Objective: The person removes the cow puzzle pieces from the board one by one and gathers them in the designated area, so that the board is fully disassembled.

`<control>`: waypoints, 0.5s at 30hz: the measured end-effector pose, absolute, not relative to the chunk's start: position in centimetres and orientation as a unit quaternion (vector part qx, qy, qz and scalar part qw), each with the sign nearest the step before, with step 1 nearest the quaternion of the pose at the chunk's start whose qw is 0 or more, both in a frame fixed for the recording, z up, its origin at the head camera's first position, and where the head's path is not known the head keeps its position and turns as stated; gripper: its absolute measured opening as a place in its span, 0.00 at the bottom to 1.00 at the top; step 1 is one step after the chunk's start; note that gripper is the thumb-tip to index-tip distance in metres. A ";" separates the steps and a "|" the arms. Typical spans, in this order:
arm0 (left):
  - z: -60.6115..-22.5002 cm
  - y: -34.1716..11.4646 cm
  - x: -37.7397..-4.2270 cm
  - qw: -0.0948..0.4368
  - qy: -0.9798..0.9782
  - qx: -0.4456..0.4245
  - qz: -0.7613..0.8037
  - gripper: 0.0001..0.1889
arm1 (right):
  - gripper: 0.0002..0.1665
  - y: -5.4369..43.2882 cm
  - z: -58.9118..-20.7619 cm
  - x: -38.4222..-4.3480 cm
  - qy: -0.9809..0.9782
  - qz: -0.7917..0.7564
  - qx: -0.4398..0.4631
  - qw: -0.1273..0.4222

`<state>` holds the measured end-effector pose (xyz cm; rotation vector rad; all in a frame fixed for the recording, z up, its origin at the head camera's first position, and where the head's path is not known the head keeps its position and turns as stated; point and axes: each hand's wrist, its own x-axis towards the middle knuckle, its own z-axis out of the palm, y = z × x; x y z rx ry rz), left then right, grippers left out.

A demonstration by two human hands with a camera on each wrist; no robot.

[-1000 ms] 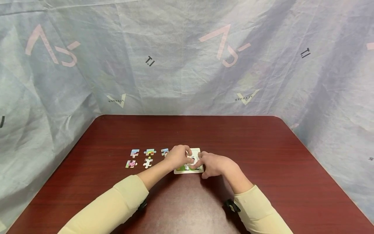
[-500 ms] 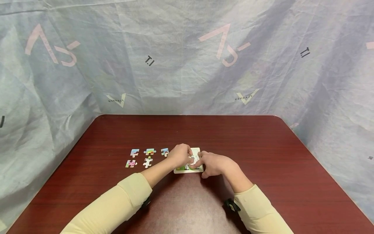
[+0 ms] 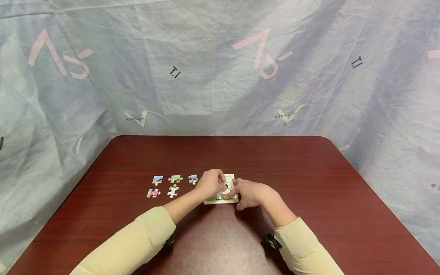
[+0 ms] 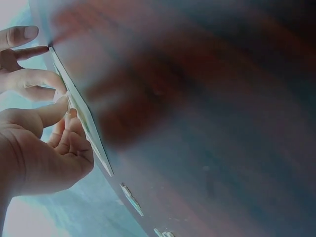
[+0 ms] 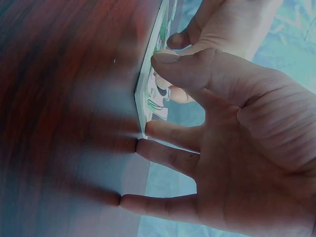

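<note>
On the table lies a white-rimmed puzzle board [image 3: 209, 203] with a partly visible green and white picture. My left hand [image 3: 208, 184] is over its left part, and its thumb and fingers pinch a small jigsaw piece [image 5: 157, 104], tilted just above the board in the right wrist view. My right hand [image 3: 253, 193] sits at the board's right edge. Its thumb [image 5: 173, 64] reaches over the board close to the piece, while its other fingers stretch down to the edge and the tabletop. Both hands hide much of the picture and the piece's outline.
Several loose jigsaw pieces lie left of the board: a pink one [image 3: 153, 193], a white one [image 3: 173, 191], a yellow-green one [image 3: 175, 178], and blue ones [image 3: 193, 178] among them. The dark red table [image 3: 275, 156] ends at a grey cloth backdrop [image 3: 213, 95].
My left hand shifts slightly over the board, with small movements at the piece. The right hand stays almost in place, and the loose pieces lie as before.
</note>
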<state>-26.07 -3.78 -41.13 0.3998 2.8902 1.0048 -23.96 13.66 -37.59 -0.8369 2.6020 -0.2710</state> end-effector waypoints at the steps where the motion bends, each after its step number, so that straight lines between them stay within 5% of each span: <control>1: -41.2 -3.8 -26.1 0.022 0.934 0.132 0.331 0.08 | 0.35 13.6 -37.6 -24.0 0.929 -0.098 -0.298 0.198; 15: -41.2 -4.1 -25.9 0.049 0.912 0.122 0.389 0.06 | 0.35 13.6 -37.6 -24.0 0.926 -0.093 -0.310 0.193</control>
